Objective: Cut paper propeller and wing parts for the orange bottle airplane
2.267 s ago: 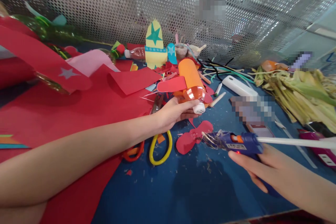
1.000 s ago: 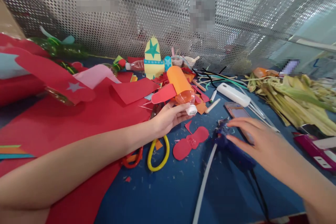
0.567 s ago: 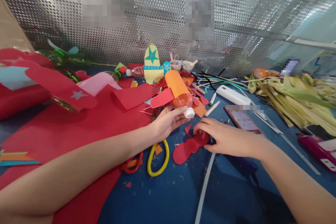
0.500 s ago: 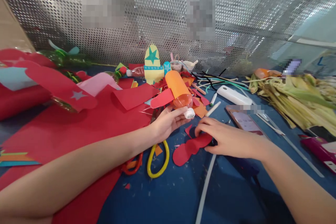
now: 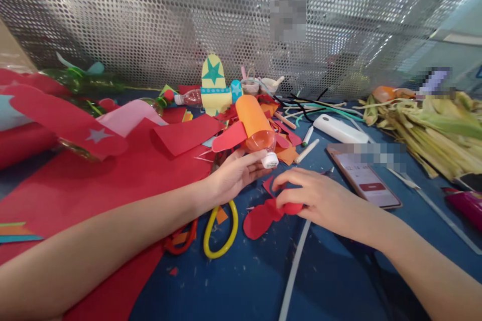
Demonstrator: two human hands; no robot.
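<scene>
My left hand (image 5: 241, 173) is closed around the neck of a clear plastic bottle (image 5: 261, 140), just behind its white cap. Orange paper wraps the bottle's body, and a rounded red paper wing (image 5: 229, 137) sticks out on its left side. My right hand (image 5: 303, 193) has its fingers curled over the right end of a red paper cutout (image 5: 258, 220) with rounded lobes, lying on the blue table. Its fingertips touch the paper; the thumb is mostly hidden. Below my left hand, yellow-handled scissors (image 5: 207, 241) lie partly covered by the forearm's side.
Large red paper sheets (image 5: 94, 185) cover the left side. Behind the bottle stands a yellow-and-blue paper-covered bottle plane (image 5: 214, 93). A phone (image 5: 367, 178), a white device (image 5: 339, 129), glue sticks and dry corn husks (image 5: 425, 135) lie right. A white strip (image 5: 295, 271) runs in front.
My right hand has shifted slightly left, its fingers moving further over the red cutout. My left hand keeps hold of the bottle. The view has turned a little.
</scene>
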